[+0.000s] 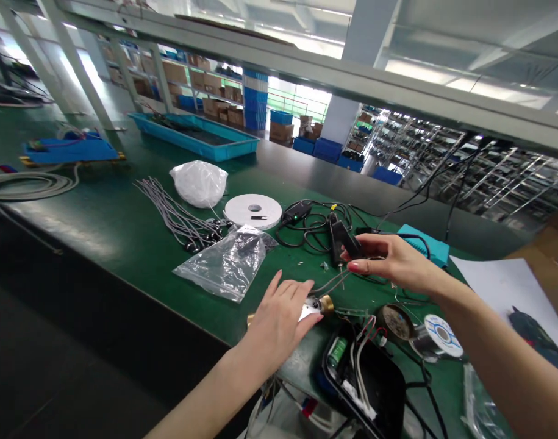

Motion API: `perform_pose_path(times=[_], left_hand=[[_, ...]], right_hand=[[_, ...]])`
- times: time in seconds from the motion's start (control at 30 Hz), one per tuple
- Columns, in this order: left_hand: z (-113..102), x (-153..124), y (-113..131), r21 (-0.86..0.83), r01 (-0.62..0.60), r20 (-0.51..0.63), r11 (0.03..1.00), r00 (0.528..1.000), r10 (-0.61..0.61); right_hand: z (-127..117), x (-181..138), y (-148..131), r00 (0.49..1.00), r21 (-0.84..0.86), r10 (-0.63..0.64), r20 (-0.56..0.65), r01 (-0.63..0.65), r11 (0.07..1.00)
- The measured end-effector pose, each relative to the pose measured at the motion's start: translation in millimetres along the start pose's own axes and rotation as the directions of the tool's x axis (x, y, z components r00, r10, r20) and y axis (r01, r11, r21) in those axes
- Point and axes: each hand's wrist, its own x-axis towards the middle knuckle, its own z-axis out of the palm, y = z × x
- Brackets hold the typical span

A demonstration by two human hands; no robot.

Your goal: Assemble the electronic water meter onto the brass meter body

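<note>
At the near edge of the bench [123, 231], your left hand [279, 320] lies flat, fingers extended and not closed, covering a white part [318, 306] with a brass end. Your right hand [391, 261], just to the far right, pinches a black tool [341, 239] between thumb and fingertips, with the tip pointing down toward the part. Thin wires [333, 283] lie between the two. Near right of the part are an open black case [374, 384] and a solder spool [436, 336]. Left of your hands lies a clear bag [226, 268]. Farther off are a white reel [253, 210], grey cables [173, 216] and a blue tray [194, 137].
</note>
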Motion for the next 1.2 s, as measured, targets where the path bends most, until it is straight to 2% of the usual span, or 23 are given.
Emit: perform_pose_path(times=[0.07, 0.13, 0.2, 0.3, 0.5, 0.67, 0.8, 0.87, 1.0, 1.13, 1.2], left_hand=[[5, 18, 9, -0.222, 0.039, -0.017, 0.974, 0.999, -0.044], [7, 38, 17, -0.420, 0.085, 0.009, 0.903, 0.996, -0.089], [7, 55, 21, -0.524, 0.117, 0.042, 0.844, 0.993, -0.112], [4, 68, 16, -0.612, 0.140, 0.015, 0.778, 0.986, -0.166], [9, 69, -7, -0.724, 0.160, -0.120, 0.671, 0.929, -0.351], [19, 69, -19, -0.812, 0.151, -0.147, 0.564, 0.883, -0.447], [20, 64, -29, -0.875, 0.154, -0.155, 0.459, 0.810, -0.566], [17, 61, -29, -0.896, 0.143, -0.143, 0.420, 0.803, -0.578], [5, 59, -22, -0.927, 0.054, -0.169, 0.370, 0.822, -0.543], [-13, 56, -22, -0.934, -0.079, -0.278, 0.348, 0.772, -0.572], [-24, 51, -26, -0.928, -0.118, -0.318, 0.353, 0.746, -0.585]], right_hand=[[-9, 1, -3, 1.000, 0.017, 0.009, -0.020, -0.008, 1.000], [-18, 2, -7, 0.999, 0.028, 0.004, -0.043, -0.003, 1.000], [-26, 1, -9, 0.998, 0.024, -0.007, -0.060, 0.009, 1.000], [-37, -3, -7, 0.997, 0.012, -0.009, -0.071, 0.010, 1.000], [-54, -7, 12, 0.990, 0.003, 0.036, -0.136, -0.036, 0.999], [-64, -9, 18, 0.985, -0.028, 0.030, -0.172, -0.035, 0.999], [-78, -22, 14, 0.957, -0.061, 0.064, -0.284, -0.085, 0.995], [-85, -29, 13, 0.940, -0.068, 0.077, -0.331, -0.105, 0.992], [-94, -34, 13, 0.924, -0.133, 0.060, -0.379, -0.119, 0.984], [-88, -22, 14, 0.908, -0.237, 0.022, -0.418, -0.132, 0.962], [-77, -10, 13, 0.933, -0.375, -0.011, -0.360, -0.134, 0.917]])
